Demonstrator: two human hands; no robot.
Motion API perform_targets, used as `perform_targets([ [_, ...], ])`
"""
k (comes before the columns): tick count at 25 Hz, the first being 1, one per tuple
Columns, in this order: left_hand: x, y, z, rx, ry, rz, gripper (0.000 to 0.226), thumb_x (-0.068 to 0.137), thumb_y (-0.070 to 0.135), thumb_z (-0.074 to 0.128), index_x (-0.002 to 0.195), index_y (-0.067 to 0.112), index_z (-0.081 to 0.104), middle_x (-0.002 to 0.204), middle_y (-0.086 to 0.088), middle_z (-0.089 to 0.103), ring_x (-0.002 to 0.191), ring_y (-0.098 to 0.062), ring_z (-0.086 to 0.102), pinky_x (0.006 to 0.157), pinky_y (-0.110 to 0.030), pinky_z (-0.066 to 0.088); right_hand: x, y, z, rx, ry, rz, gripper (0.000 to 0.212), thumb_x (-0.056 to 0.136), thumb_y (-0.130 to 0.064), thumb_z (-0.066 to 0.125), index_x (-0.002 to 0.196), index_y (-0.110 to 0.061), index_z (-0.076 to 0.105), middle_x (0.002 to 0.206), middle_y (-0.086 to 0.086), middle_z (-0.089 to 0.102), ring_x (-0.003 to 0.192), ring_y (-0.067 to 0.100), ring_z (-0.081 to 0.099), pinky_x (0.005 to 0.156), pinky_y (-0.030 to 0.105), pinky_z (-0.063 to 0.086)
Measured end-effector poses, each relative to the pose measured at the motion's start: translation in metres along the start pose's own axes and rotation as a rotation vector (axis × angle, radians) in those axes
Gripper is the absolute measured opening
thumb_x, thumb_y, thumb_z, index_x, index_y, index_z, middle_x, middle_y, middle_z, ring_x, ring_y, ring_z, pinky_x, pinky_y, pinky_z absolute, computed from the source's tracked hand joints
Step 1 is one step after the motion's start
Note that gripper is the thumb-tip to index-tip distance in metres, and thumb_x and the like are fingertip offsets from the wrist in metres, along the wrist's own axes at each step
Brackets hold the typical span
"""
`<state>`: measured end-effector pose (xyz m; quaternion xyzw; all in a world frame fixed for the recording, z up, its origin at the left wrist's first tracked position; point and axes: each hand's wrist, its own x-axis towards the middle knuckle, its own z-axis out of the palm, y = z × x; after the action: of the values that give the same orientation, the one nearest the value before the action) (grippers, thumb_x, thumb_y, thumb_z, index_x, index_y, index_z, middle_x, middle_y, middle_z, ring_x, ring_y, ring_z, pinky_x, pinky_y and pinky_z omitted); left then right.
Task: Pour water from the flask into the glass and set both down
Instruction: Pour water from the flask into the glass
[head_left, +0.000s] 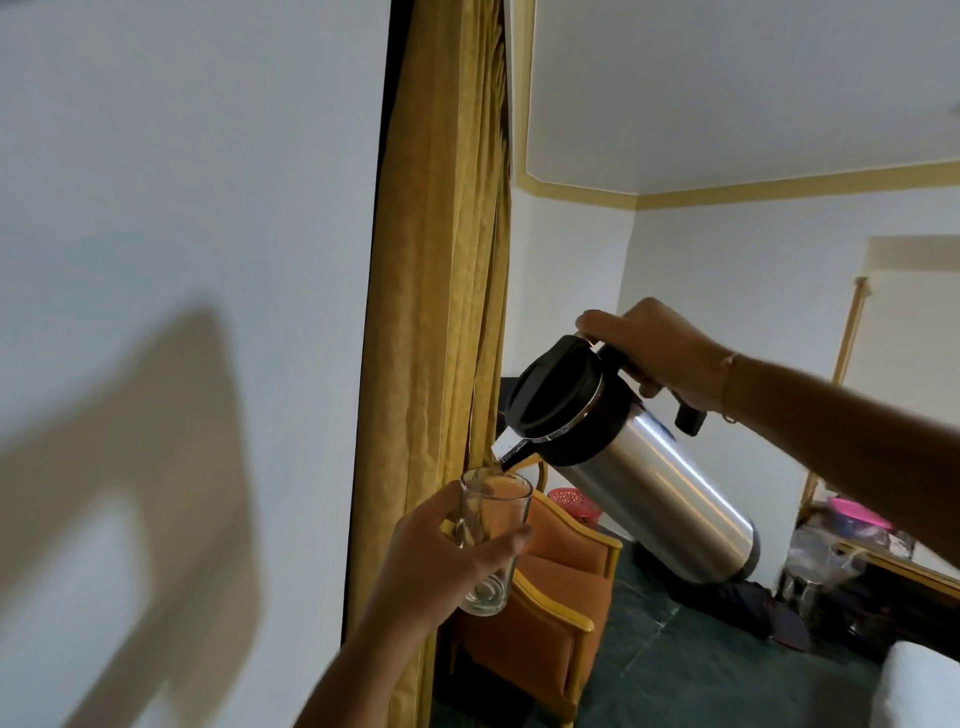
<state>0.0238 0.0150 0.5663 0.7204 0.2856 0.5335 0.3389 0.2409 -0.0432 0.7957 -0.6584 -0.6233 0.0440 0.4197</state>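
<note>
A steel flask (660, 499) with a black lid and handle is held in the air, tipped down to the left. My right hand (654, 353) grips its handle, thumb on the lid. The spout sits right over the rim of a clear glass (491, 540). My left hand (441, 561) holds that glass upright from its left side, fingers wrapped around it. The glass looks nearly empty; I cannot make out a stream of water.
A gold curtain (441, 312) hangs just behind the glass. Below stands an orange armchair (550, 603) with a wooden frame. A pink basket (574, 501), a cluttered desk (883, 561) at right and a white bed corner (919, 686) are also in view.
</note>
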Motion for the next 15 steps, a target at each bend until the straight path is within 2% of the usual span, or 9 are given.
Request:
perform_targets([
  [3, 0.002, 0.001, 0.002, 0.003, 0.004, 0.003, 0.044, 0.064, 0.084, 0.085, 0.1, 0.064, 0.068, 0.094, 0.032, 0.079, 0.084, 0.006, 0.08, 0.06, -0.011, 0.061, 0.007, -0.013, -0.003, -0.159, -0.014, -0.102, 0.051, 0.089, -0.046, 0.063, 0.046, -0.02, 0.055, 0.035, -0.009, 0.041, 0.028, 0.004, 0.035, 0.04, 0.019, 0.037],
  [6, 0.005, 0.003, 0.002, -0.006, 0.011, 0.005, 0.043, 0.063, 0.083, 0.084, 0.1, 0.066, 0.067, 0.095, 0.033, 0.079, 0.082, 0.005, 0.082, 0.059, -0.013, 0.063, 0.015, -0.023, -0.005, -0.293, -0.047, -0.195, 0.056, 0.091, -0.047, 0.062, 0.048, -0.016, 0.045, 0.032, -0.01, 0.037, 0.025, 0.003, 0.031, 0.035, 0.013, 0.032],
  [9, 0.008, 0.005, 0.003, -0.016, 0.012, 0.01, 0.04, 0.063, 0.083, 0.083, 0.096, 0.072, 0.066, 0.094, 0.038, 0.078, 0.082, 0.008, 0.081, 0.058, -0.013, 0.063, 0.023, -0.032, -0.006, -0.406, -0.072, -0.243, 0.055, 0.091, -0.048, 0.061, 0.051, -0.014, 0.044, 0.031, -0.011, 0.033, 0.027, 0.005, 0.028, 0.039, 0.014, 0.03],
  [12, 0.013, 0.006, 0.003, -0.006, 0.015, 0.016, 0.05, 0.055, 0.097, 0.077, 0.097, 0.072, 0.065, 0.096, 0.04, 0.077, 0.084, 0.01, 0.08, 0.058, -0.011, 0.062, 0.03, -0.042, -0.006, -0.457, -0.07, -0.287, 0.057, 0.091, -0.049, 0.061, 0.049, -0.015, 0.042, 0.029, -0.011, 0.031, 0.026, 0.006, 0.027, 0.044, 0.017, 0.03],
  [15, 0.016, 0.006, 0.005, -0.007, 0.019, 0.006, 0.065, 0.051, 0.104, 0.07, 0.101, 0.062, 0.067, 0.094, 0.039, 0.077, 0.084, 0.008, 0.08, 0.056, -0.011, 0.06, 0.035, -0.051, -0.004, -0.497, -0.052, -0.347, 0.06, 0.091, -0.048, 0.061, 0.046, -0.016, 0.038, 0.027, -0.011, 0.028, 0.026, 0.008, 0.028, 0.043, 0.016, 0.027],
])
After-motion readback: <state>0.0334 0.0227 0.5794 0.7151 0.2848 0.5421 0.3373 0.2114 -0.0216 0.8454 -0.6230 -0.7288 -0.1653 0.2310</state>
